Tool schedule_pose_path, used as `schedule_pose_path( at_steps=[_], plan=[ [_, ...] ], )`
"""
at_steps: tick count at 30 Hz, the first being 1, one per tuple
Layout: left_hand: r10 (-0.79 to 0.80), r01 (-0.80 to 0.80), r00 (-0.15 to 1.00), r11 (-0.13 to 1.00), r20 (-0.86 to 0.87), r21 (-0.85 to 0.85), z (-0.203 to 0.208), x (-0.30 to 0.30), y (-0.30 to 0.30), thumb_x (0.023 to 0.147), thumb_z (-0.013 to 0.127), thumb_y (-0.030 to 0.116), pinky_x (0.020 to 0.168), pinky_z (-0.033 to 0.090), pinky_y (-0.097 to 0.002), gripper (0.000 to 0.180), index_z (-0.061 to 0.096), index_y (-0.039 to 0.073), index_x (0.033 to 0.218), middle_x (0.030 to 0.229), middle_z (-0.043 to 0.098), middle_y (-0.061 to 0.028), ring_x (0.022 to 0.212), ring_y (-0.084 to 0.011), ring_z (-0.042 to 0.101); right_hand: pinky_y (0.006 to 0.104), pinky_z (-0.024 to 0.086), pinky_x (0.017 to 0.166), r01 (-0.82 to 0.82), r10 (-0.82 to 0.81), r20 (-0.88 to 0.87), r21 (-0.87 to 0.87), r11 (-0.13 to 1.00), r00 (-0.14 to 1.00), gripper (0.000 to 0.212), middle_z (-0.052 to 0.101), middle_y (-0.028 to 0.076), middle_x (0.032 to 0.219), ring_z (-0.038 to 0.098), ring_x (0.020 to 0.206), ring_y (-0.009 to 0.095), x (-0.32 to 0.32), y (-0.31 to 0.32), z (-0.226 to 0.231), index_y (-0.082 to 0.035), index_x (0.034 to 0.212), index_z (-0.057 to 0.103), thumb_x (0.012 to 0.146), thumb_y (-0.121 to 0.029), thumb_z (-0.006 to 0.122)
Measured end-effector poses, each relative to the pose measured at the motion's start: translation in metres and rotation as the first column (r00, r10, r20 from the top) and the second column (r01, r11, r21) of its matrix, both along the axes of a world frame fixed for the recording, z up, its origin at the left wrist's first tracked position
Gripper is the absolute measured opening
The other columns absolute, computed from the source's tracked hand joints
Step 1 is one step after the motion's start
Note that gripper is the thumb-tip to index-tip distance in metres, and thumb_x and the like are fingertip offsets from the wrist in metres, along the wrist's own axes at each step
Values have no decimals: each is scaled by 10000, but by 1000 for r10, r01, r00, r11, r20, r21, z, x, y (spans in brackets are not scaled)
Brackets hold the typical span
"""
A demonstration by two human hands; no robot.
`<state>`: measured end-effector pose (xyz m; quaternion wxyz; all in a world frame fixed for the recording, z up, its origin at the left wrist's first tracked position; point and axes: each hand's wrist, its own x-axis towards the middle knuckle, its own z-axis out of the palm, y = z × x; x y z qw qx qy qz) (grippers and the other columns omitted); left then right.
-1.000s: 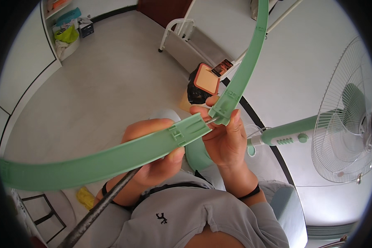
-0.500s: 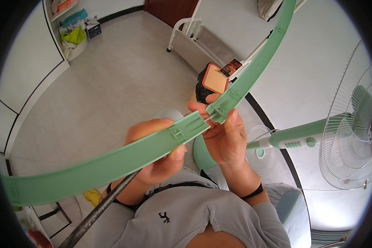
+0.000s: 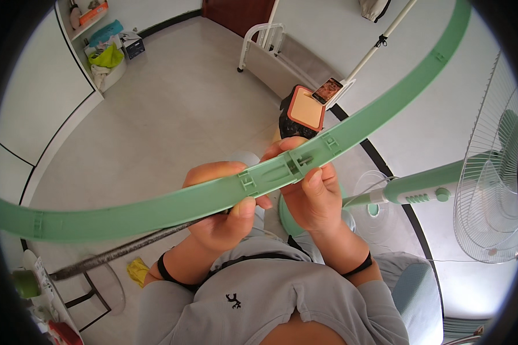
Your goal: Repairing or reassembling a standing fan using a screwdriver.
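A pale green plastic fan-grille ring (image 3: 167,210) stretches in a wide curve across the view, its inner face with small clips toward me. Its two ends meet in the middle, where a small metal screw (image 3: 305,161) shows at the joint. My left hand (image 3: 218,231) is closed around the band left of the joint, thumb below and fingers behind. My right hand (image 3: 317,201) pinches the band at the joint, its thumb beneath the screw. A dark worn metal rod (image 3: 121,249) runs from the lower left to my left hand; whether that hand holds it is hidden.
At the right stands a green fan (image 3: 426,187) with a wire grille (image 3: 483,172). Ahead are a stool with an orange-rimmed top (image 3: 306,108), a phone (image 3: 328,91) and a white-framed rack (image 3: 282,63). A yellow cloth (image 3: 137,271) lies at the lower left.
The ring's two ends, apart with a thin metal piece between them, have come together. The right part of the ring has swung right and the left part has risen.
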<state>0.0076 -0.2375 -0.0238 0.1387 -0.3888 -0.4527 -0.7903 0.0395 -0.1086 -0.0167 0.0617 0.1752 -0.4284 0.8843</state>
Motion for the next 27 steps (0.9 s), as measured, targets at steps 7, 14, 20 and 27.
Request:
schedule_pose_path(
  at_steps=[7,14,20,27],
  plan=[
    [9,-9,1000,998,13,56,-1,2,4,743,490,58,463,473,-267,253,393,-58,946,747,523,-136,523,-175,555,308,392,762,-85,85,-21,-8,996,996,360,505,138,995,492,898,185,1,4,3,11,1100,414,802,-178,487],
    [-48,49,998,999,-44,16,5,1,5,739,483,50,486,479,-276,279,379,-56,975,713,533,-145,544,-182,561,291,410,743,-26,26,-29,22,999,999,361,504,132,1000,498,886,172,5,5,3,23,1095,412,793,-153,503],
    [-52,48,994,998,95,38,7,1,3,740,479,32,481,475,-267,253,367,-40,956,718,519,-133,534,-171,550,288,393,770,5,-6,8,91,996,1000,332,490,110,1028,488,897,163,6,10,2,27,1077,425,793,-128,497],
    [-57,58,998,997,32,-50,14,-1,-5,753,507,167,417,429,-235,286,371,-36,903,640,495,-98,472,-140,514,277,404,724,11,-1,-67,143,990,998,296,493,114,991,494,854,152,4,9,11,36,1022,447,791,-143,498]
  ],
)
